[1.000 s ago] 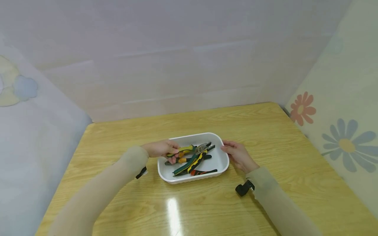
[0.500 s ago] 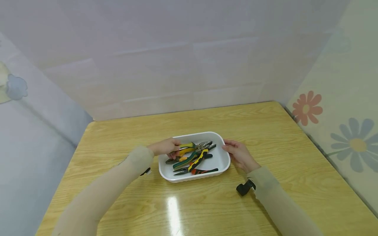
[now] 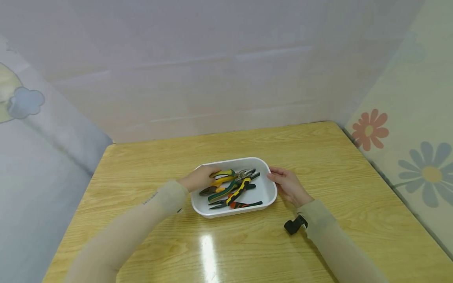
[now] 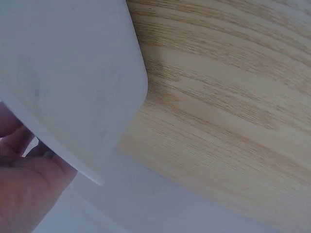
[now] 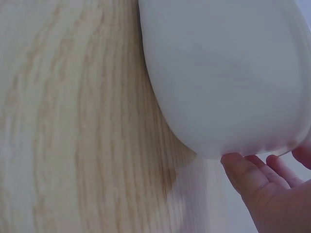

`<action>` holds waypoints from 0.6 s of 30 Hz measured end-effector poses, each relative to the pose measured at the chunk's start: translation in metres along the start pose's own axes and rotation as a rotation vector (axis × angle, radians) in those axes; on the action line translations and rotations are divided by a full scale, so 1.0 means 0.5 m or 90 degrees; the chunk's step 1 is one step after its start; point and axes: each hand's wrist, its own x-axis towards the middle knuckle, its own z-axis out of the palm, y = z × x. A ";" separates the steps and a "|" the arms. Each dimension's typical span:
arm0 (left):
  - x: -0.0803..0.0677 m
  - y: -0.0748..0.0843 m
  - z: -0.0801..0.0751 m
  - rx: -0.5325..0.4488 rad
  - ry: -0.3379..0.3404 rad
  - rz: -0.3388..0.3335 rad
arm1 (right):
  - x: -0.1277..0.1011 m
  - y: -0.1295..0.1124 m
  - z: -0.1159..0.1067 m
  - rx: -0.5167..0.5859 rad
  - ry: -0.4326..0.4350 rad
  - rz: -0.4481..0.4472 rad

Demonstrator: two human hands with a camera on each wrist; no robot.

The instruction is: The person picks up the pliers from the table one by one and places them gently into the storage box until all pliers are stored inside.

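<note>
A white tray [image 3: 267, 196] with rounded corners stands on the table and holds several pliers. My left hand [image 3: 199, 177] reaches over its left rim, fingertips by the handles of the yellow-and-green pliers [image 3: 223, 180]; the head view hides its grip. In the left wrist view, bent fingers [image 4: 34, 170] show behind the rim. At the tray's right end, my right hand [image 3: 288, 186] holds the wall, with fingers [image 5: 243, 174] against the outside and the thumb at the rim. Needle-nose pliers with black-and-yellow handles [image 3: 238, 192] and a red-and-black handle [image 3: 245, 204] lie inside.
The wooden table [image 3: 159, 243] extends around the tray on all sides. Behind it rises a pale covered wall [image 3: 212, 78], and a flower-patterned wall [image 3: 407, 137] borders the right side. Black wrist cameras, such as the right one [image 3: 293, 226], sit at the sleeves.
The yellow-and-green pliers, held by the left hand a second ago, have settled among the others. My left hand has turned over and its fingers went out of sight. The right hand stays at the tray.
</note>
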 end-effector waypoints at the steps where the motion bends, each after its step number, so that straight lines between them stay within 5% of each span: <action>1: -0.001 0.001 0.002 0.008 0.013 0.001 | 0.000 -0.001 0.001 0.001 0.000 0.000; 8: -0.006 0.003 0.008 0.018 0.050 -0.022 | 0.002 -0.003 0.001 0.004 -0.003 -0.005; 18: -0.001 -0.009 0.007 -0.023 0.027 -0.054 | 0.005 -0.007 -0.002 0.003 -0.002 0.004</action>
